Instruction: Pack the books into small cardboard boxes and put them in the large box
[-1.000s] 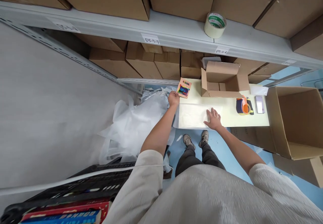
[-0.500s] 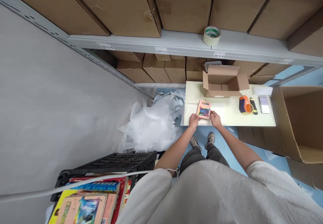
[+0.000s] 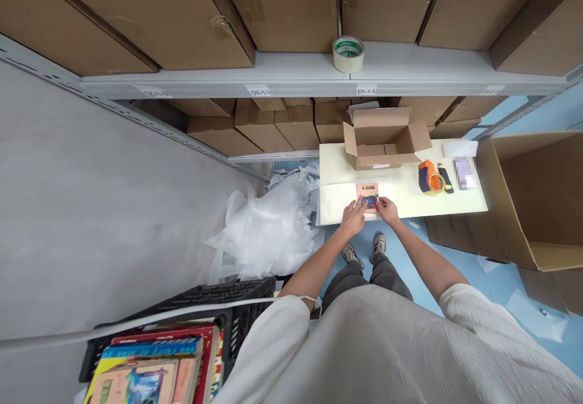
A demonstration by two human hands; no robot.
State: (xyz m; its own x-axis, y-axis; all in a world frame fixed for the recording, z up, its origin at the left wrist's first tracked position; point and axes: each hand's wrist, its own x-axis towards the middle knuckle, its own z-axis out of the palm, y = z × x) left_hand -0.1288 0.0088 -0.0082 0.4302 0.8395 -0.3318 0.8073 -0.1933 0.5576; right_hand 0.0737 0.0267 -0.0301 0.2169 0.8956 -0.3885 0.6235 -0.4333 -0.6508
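Observation:
A small pink book point(image 3: 368, 190) with a dark, rainbow-edged picture lies on the pale yellow table point(image 3: 405, 205), near its front edge. My left hand point(image 3: 354, 217) rests on the book's lower left part with its fingers spread. At the lower right corner of the book, my right hand point(image 3: 387, 209) pinches the edge between thumb and fingers. An open cardboard box point(image 3: 380, 161) stands behind the book, flaps out.
An orange tape dispenser point(image 3: 429, 176), a black and yellow cutter point(image 3: 446, 180) and a phone-like item lie right on the table. White foam sheets point(image 3: 268, 228) heap at left. A black crate point(image 3: 246, 307) holds books. A large carton point(image 3: 519, 209) stands right.
The book has come down flat and squarer on the table. My left hand has moved from its left edge onto its cover. The view has turned slightly right.

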